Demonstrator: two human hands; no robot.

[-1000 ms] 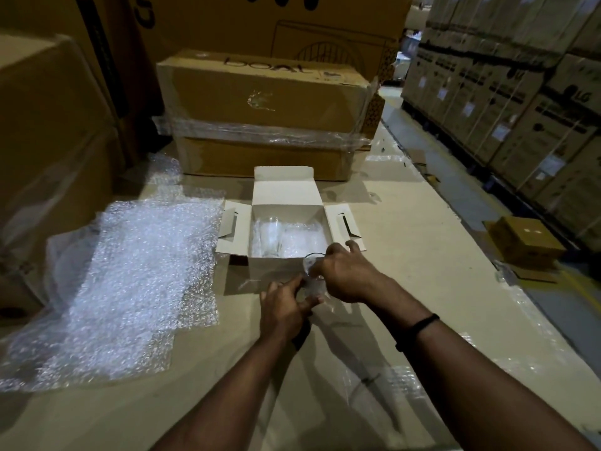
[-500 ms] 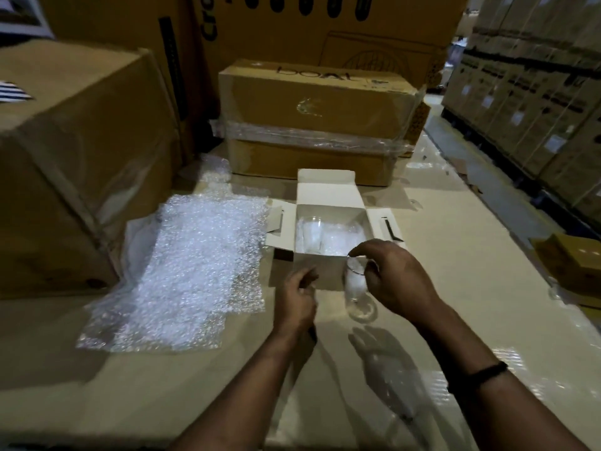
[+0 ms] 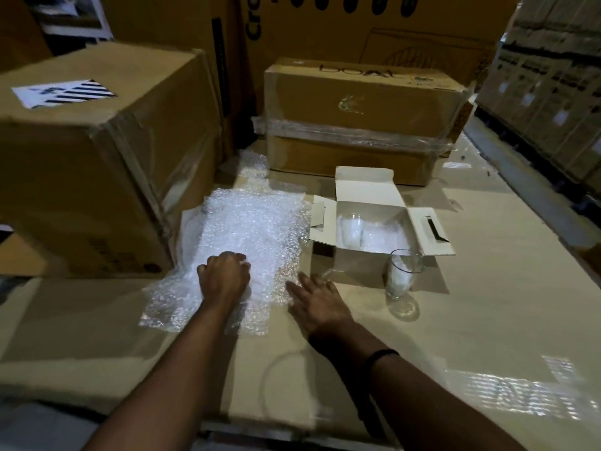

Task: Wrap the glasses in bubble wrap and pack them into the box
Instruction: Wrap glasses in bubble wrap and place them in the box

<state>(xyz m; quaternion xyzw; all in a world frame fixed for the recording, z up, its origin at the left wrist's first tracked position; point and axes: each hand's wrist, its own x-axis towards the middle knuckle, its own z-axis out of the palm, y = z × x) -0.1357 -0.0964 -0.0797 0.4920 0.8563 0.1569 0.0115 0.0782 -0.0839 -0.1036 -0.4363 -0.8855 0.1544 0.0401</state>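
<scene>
The bubble wrap sheet point(image 3: 250, 242) lies on the work surface point(image 3: 487, 320), left of the open box point(image 3: 370, 196). A large carton point(image 3: 97, 157) stands left of the sheet and a taped carton point(image 3: 357, 118) behind the box. One glass point(image 3: 351, 229) stands inside the box at its left. A second glass point(image 3: 401, 281) stands just before the box's right front corner. The left hand point(image 3: 224, 278) lies on the sheet and the right hand point(image 3: 315, 297) at its right edge.

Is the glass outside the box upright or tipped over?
Upright: the glass stands on its base in front of the white box, rim up.
</scene>
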